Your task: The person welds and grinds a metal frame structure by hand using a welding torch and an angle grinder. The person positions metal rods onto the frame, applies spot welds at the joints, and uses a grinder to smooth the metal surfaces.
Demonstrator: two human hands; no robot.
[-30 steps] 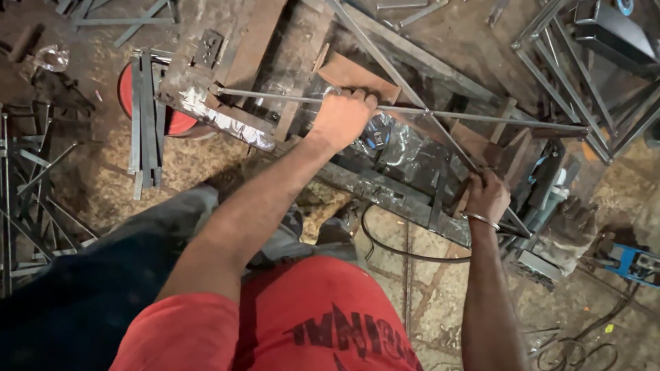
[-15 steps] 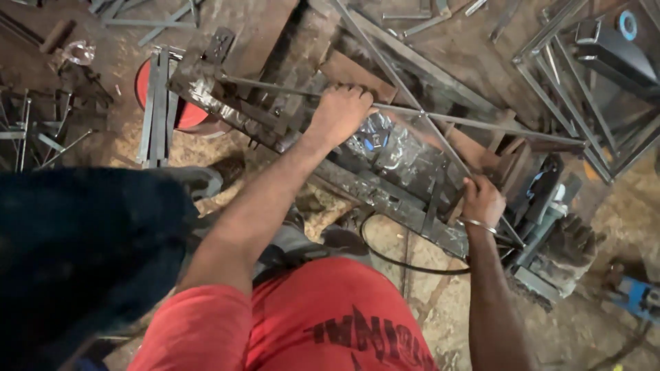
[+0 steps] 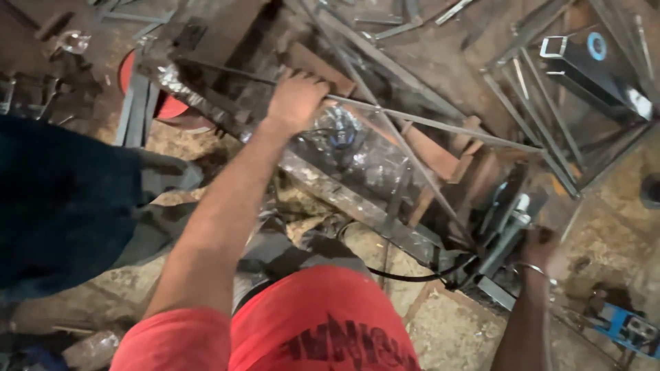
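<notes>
The left hand grips a thin steel rod at 12 o'clock, pinning it across the metal frame. At 4 o'clock the right hand clasps the dark lever; bending seems underway, needing firm bracing.

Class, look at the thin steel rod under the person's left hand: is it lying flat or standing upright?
Lying flat. The thin steel rod runs roughly level across the metal frame, with the left hand closed on it.
</notes>
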